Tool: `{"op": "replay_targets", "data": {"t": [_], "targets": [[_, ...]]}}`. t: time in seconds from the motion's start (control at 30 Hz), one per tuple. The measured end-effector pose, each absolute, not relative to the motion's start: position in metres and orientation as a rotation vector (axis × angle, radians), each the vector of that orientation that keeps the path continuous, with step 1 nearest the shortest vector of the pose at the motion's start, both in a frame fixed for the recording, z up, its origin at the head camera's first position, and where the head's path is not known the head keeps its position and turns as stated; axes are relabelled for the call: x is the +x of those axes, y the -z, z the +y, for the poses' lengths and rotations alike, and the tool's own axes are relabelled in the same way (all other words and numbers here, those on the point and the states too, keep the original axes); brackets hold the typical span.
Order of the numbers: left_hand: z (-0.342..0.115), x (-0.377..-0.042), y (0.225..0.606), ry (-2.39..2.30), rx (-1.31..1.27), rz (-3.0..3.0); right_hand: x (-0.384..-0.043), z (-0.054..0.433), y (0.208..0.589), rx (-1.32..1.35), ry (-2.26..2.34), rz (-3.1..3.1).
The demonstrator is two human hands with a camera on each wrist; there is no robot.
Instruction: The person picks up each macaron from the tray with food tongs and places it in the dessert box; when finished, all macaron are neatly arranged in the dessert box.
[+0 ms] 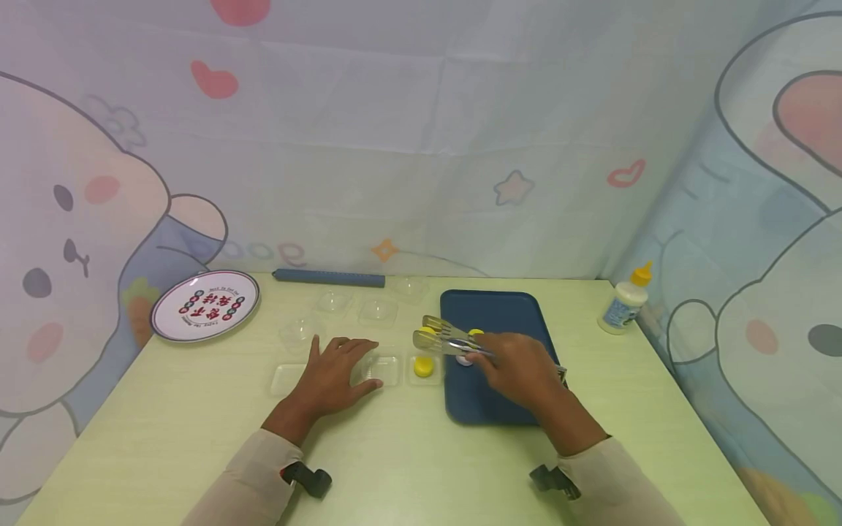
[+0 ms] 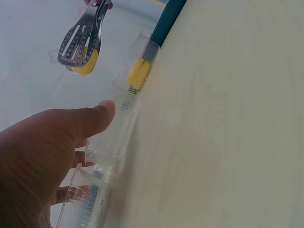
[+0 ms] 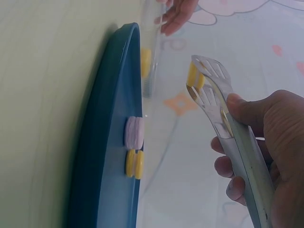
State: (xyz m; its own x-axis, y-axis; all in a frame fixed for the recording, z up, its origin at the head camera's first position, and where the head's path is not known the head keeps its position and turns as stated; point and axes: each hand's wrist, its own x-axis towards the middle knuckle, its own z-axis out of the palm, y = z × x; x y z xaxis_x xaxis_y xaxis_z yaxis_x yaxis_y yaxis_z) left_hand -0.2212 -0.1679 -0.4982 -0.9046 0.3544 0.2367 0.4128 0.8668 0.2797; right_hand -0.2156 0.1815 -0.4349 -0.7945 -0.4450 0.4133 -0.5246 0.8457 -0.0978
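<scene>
My right hand [image 1: 522, 369] grips metal tongs [image 3: 232, 128] with slotted ends. Between the tong ends is a yellow macaron [image 3: 195, 75], raised over the left edge of the blue tray [image 1: 490, 409]. On that tray lie a pale purple macaron [image 3: 134, 133] and another yellow macaron [image 3: 134, 164]. My left hand [image 1: 335, 376] has its fingers spread, thumb and forefinger about a clear plastic box [image 1: 387, 371]; whether they press it I cannot tell. Just right of it, a second clear box [image 1: 434, 378] contains a yellow macaron [image 1: 423, 366].
Several clear plastic pieces, one of them a lid [image 1: 378, 312], lie behind my left hand. A patterned plate [image 1: 177, 321] leans at the back left, near a dark blue bar [image 1: 329, 277]. A yellow-capped bottle [image 1: 621, 308] stands at the right.
</scene>
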Motion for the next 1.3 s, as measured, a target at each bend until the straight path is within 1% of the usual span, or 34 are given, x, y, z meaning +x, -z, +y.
{"op": "replay_targets", "data": {"t": [0.47, 0.9, 1.3], "targets": [[-0.169, -0.223, 0.500, 0.465, -0.586, -2.879, -0.213, 0.158, 0.436, 0.826, -0.290, -2.609], [-0.168, -0.222, 0.499, 0.481, -0.604, -2.857, -0.210, 0.138, 0.440, 0.848, -0.319, -2.664], [-0.168, -0.221, 0.498, 0.479, -0.597, -2.865, -0.211, 0.123, 0.445, 0.930, -0.243, -2.646]]}}
